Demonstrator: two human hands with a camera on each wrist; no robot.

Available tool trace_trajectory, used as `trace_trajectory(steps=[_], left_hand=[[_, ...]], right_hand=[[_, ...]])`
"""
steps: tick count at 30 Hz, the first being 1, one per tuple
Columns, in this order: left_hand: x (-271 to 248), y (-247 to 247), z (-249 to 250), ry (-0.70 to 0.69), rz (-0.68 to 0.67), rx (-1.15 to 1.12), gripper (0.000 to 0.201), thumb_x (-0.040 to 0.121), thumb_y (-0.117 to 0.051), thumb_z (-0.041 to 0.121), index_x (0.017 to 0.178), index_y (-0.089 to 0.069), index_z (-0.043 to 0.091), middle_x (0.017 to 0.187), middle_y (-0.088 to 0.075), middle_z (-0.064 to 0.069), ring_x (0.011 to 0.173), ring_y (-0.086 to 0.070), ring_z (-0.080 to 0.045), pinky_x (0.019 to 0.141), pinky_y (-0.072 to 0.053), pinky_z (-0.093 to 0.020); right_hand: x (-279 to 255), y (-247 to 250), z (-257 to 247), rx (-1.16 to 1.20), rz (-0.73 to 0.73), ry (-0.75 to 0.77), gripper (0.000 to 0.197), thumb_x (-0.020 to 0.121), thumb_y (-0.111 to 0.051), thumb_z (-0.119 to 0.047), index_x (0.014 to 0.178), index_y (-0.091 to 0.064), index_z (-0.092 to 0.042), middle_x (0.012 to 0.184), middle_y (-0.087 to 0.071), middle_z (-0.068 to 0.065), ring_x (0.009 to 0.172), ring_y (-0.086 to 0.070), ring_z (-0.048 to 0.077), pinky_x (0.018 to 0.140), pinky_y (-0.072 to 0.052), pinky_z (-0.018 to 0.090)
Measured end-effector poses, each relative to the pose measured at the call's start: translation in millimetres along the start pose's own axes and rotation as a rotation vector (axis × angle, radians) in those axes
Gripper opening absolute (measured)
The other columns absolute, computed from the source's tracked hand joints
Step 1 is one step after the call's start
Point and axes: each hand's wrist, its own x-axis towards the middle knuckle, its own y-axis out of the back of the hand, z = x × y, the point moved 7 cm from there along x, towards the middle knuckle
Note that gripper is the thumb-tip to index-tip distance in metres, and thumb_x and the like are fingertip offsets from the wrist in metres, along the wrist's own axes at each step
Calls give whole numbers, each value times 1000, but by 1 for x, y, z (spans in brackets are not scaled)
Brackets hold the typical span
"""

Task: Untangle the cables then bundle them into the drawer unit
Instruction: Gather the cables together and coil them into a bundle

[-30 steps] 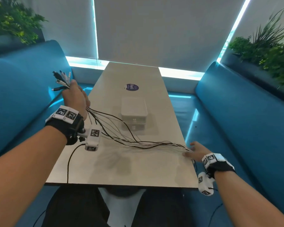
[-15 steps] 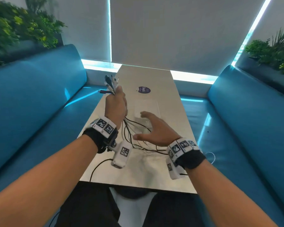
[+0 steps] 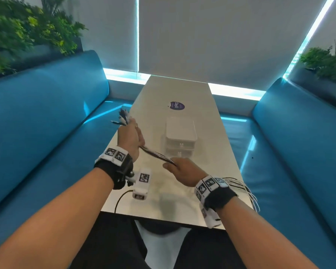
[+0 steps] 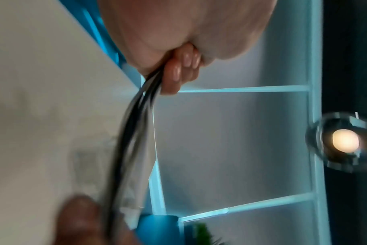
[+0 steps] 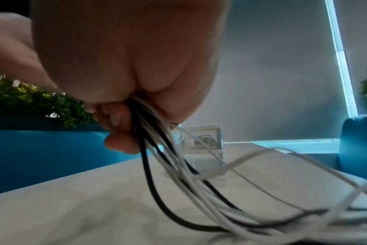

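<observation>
The cables (image 3: 157, 156), black and white, run as one gathered strand between both grips above the counter (image 3: 182, 199). The left hand (image 3: 131, 138) is clenched round them near the plug ends, which fan out beyond its far side; the right hand (image 3: 184, 169) is closed round the strand nearer the body, with the loose tails trailing behind its wrist. The cables look light, limp and slick, so hold the whole strand, not single leads. The drawer unit (image 3: 180, 138) stands just beyond the right grip.
</observation>
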Motion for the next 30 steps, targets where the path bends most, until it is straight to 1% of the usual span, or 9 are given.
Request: trace_trajectory(steps=[2, 4, 6, 9, 12, 17, 21, 24, 30], left_hand=[[3, 9, -8, -40, 4, 218, 38, 99, -45, 31, 66, -45, 13, 44, -37, 5, 40, -32, -18, 41, -27, -23], [10, 20, -11, -87, 14, 422, 47, 94, -47, 37, 83, -56, -8, 56, -49, -14, 51, -44, -39, 47, -39, -35], [13, 24, -15, -89, -37, 566, 47, 95, -47, 36, 87, -55, -9, 66, -48, -22, 69, -44, -54, 58, -41, -43], [2, 11, -21, -128, -184, 834, 42, 101, -44, 36, 71, -52, 7, 64, -53, -9, 68, -55, -37, 64, -41, -37], [-13, -6, -32, -183, -341, 1026, 40, 103, -44, 38, 82, -60, 8, 70, -57, -6, 72, -55, -30, 67, -36, -32], [-36, -18, -57, -150, -515, 1112, 41, 103, -45, 40, 75, -58, 13, 68, -58, -6, 71, -57, -30, 62, -38, -35], [-54, -26, -71, -174, -648, 1153, 53, 95, -45, 61, 79, -64, 15, 73, -64, -9, 71, -62, -27, 68, -47, -37], [-62, -26, -79, -157, -712, 1205, 42, 87, -64, 60, 66, -57, 24, 60, -56, 2, 59, -57, -15, 56, -40, -29], [-64, -33, -86, -234, -691, 1422, 25, 97, -59, 33, 102, -54, 9, 95, -52, -6, 91, -57, -27, 73, -41, -31]], right_hand=[[-4, 0, 8, -52, -25, 13, 39, 99, -41, -55, 78, -50, -23, 73, -60, 1, 68, -56, 19, 64, -43, 36], [-8, 2, 16, -117, -34, 18, 39, 98, -40, -57, 80, -48, -24, 74, -61, 2, 70, -57, 22, 67, -45, 38], [-11, 2, 22, -193, -43, 17, 36, 100, -37, -56, 83, -44, -26, 77, -60, 4, 71, -56, 26, 67, -46, 39], [-8, 3, 20, -211, -47, 17, 35, 101, -34, -55, 84, -44, -26, 80, -61, 7, 73, -57, 29, 70, -49, 42], [-2, 15, 14, -201, -30, 1, 38, 103, -35, -50, 85, -50, -21, 85, -65, 9, 78, -59, 30, 74, -49, 43], [-2, 29, 12, -224, 16, -4, 41, 103, -40, -43, 93, -60, -9, 92, -66, 11, 84, -60, 31, 76, -47, 42], [-3, 30, 14, -234, 30, -24, 38, 103, -43, -41, 97, -62, -9, 96, -67, 13, 87, -61, 32, 74, -47, 40], [-7, 26, 18, -207, 44, -56, 37, 102, -44, -42, 105, -64, -11, 99, -69, 14, 89, -62, 34, 72, -45, 38], [-12, 13, 30, -119, 42, -122, 28, 102, -41, -33, 103, -60, -13, 100, -67, 12, 90, -60, 32, 71, -42, 36]])
